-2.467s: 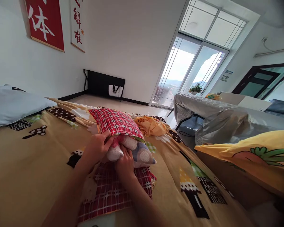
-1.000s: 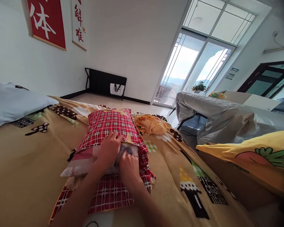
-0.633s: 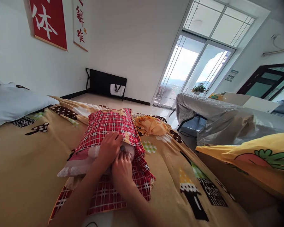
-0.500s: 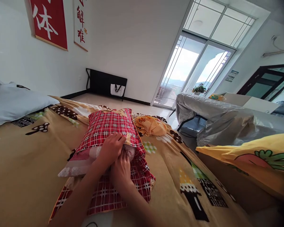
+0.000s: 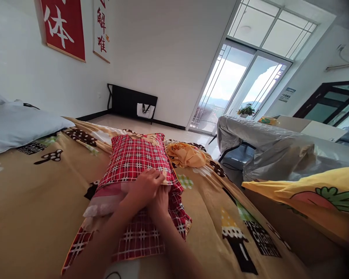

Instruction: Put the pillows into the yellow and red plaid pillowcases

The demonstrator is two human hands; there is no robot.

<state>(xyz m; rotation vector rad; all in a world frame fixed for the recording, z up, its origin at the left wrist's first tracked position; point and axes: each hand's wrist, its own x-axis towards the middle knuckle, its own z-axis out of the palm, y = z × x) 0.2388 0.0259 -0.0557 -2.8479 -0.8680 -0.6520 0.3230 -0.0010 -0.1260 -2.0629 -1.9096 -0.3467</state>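
A red plaid pillowcase (image 5: 136, 155) lies on the bed, filled out at its far part, its near part spread flat. A pale pink and white pillow (image 5: 104, 203) sticks out of its opening on the left. My left hand (image 5: 147, 185) is closed on the pillowcase's upper edge, with its fingers bent over the hem at the right. Just below it, my right hand (image 5: 159, 199) reaches in under that edge, beside the pillow. The right fingers are hidden by the cloth and my left hand.
The bed has a tan patterned sheet (image 5: 209, 217). An orange cloth (image 5: 189, 155) lies crumpled right of the pillowcase. A white pillow (image 5: 26, 126) is at the left, a yellow cushion (image 5: 317, 193) at the right. Beyond stands furniture under a plastic cover (image 5: 267, 143).
Both hands have moved right along the pillowcase's edge. The right fingers have gone under the hem, and the pillow's exposed left end has shifted right and inward.
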